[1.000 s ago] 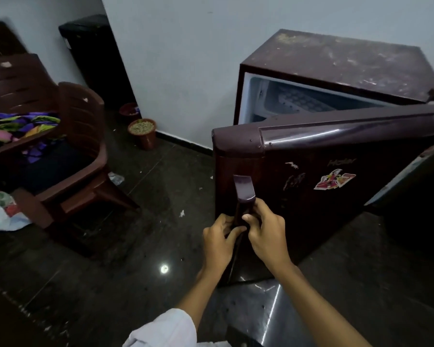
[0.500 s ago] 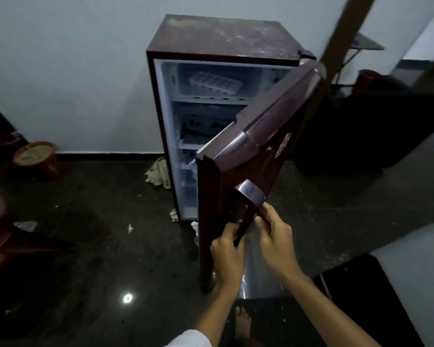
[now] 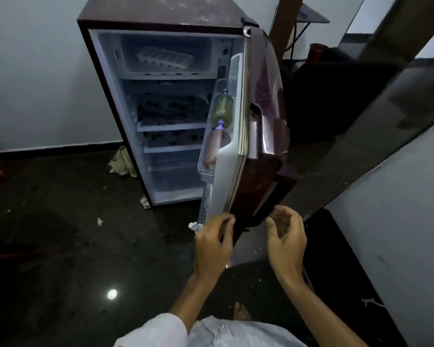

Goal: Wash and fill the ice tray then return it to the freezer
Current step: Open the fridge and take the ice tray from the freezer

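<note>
The ice tray (image 3: 164, 58) is lying dim in the freezer (image 3: 204, 50). The left hand (image 3: 213, 246) is meeting the door edge (image 3: 232, 171), grasp indeterminable. The right hand (image 3: 287, 240) is hanging released.

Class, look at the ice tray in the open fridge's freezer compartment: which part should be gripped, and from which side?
Best grip the ice tray by its near long rim, reaching in from the open front; it lies crosswise in the freezer compartment, whose walls close off the other sides.

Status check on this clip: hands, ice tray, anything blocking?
Left hand at fridge door lower edge, grip unclear; right hand open, empty. Ice tray lying in freezer compartment, untouched. Door open, nothing blocking the tray.
</note>
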